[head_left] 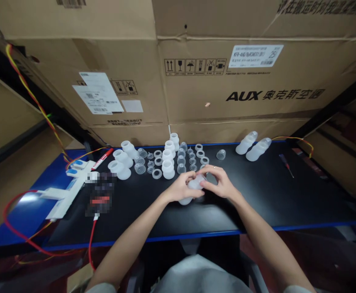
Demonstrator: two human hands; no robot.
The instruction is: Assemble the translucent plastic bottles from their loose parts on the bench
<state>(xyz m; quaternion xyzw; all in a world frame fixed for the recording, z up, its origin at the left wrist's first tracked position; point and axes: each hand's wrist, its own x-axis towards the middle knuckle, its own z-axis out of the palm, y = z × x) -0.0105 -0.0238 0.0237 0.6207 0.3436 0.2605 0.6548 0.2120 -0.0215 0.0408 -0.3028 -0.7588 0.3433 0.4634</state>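
Left hand: (180,188) at centre, fingers and thumb closed around a pale bottle (196,182).
Right hand: (220,183) just right of it, fingertips clamped on the bottle's upper part.
Held bottle: near the middle of the frame, tilted, partly hidden by the fingers.
Cardboard: (193,93) brown, printed "AUX", filling the upper part of the frame behind everything.
Counter: (257,195) black with a blue edge, crossing the middle and lower part of the frame.
Power strip: (64,199) white, slanting at the left, with a red cable (9,226) beside it.
Pixelated item: (100,195) right of the strip, too obscured to tell.
Capped bottles: (258,149) two side by side, right of centre, near the cardboard.
Open bottles: (168,169) white, one file at upper centre, another group left of it.
Marker: (102,159) red and white, by the strip's upper end.
Screwdriver: (284,161) at the right of the frame.
Clear domes: (181,158) beside both bottle groups; a lone dome (221,154) sits above the right hand.
Rings: (200,154) translucent, in two short files.
Small clear pieces: (191,158) between domes and rings.
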